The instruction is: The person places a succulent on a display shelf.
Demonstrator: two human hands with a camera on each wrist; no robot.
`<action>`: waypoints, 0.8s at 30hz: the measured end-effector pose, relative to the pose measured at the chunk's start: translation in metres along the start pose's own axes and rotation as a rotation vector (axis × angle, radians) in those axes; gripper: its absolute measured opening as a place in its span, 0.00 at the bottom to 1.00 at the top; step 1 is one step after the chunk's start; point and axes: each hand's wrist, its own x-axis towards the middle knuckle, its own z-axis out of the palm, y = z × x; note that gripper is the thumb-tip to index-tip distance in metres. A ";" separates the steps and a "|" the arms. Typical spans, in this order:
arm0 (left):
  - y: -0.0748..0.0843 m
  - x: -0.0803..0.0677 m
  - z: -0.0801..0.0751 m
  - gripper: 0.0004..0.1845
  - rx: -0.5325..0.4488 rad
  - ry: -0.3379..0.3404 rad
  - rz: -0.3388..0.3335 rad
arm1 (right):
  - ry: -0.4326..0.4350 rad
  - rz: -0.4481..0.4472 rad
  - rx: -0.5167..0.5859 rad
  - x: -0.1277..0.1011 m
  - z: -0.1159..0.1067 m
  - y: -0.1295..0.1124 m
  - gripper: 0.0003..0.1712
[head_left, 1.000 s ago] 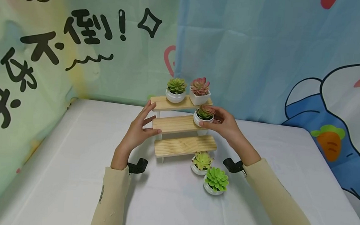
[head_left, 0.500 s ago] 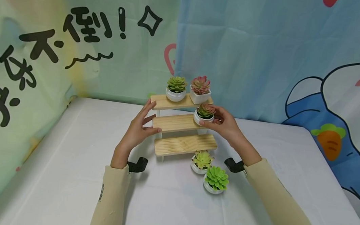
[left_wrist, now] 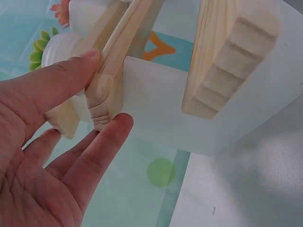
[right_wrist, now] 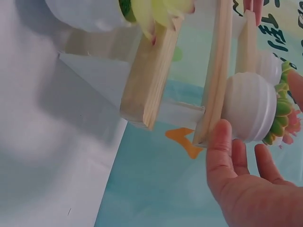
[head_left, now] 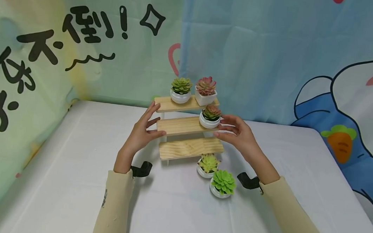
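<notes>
A three-tier wooden plant stand (head_left: 189, 148) stands on the table. My left hand (head_left: 143, 130) holds its left side; in the left wrist view, fingertips (left_wrist: 124, 122) lie on both sides of the middle board's end. On that middle tier, at the right, sits a reddish-green succulent in a round white pot (head_left: 209, 122). Beside it is my right hand (head_left: 237, 135), its fingers loosely bent and not wrapped round the pot. In the right wrist view, one fingertip (right_wrist: 220, 128) is by the board's end, close to the pot; whether it touches is unclear.
The top tier carries a green succulent (head_left: 181, 89) and a pink one in a square white pot (head_left: 205, 91). In front of the stand, a yellow-green succulent (head_left: 208, 165) and a bright green one (head_left: 222, 183) rest on the white-covered table (head_left: 175, 207). Printed cloths (head_left: 240, 56) hang behind.
My right hand has let go of the reddish-green succulent's pot and drawn slightly to the right. The pot stays on the middle tier. My left hand keeps its place at the stand.
</notes>
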 end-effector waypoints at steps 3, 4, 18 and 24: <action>-0.002 0.000 0.001 0.48 -0.006 -0.001 -0.006 | 0.002 0.007 -0.023 -0.011 -0.001 0.000 0.39; -0.003 -0.001 0.002 0.48 -0.008 -0.002 -0.007 | 0.001 0.010 -0.029 -0.014 -0.001 0.000 0.38; 0.000 -0.001 0.002 0.48 -0.006 -0.005 -0.016 | 0.031 -0.039 -0.072 -0.063 -0.001 0.010 0.34; 0.003 -0.001 0.001 0.48 0.000 0.010 -0.028 | 0.010 -0.036 -0.138 -0.077 0.007 0.017 0.33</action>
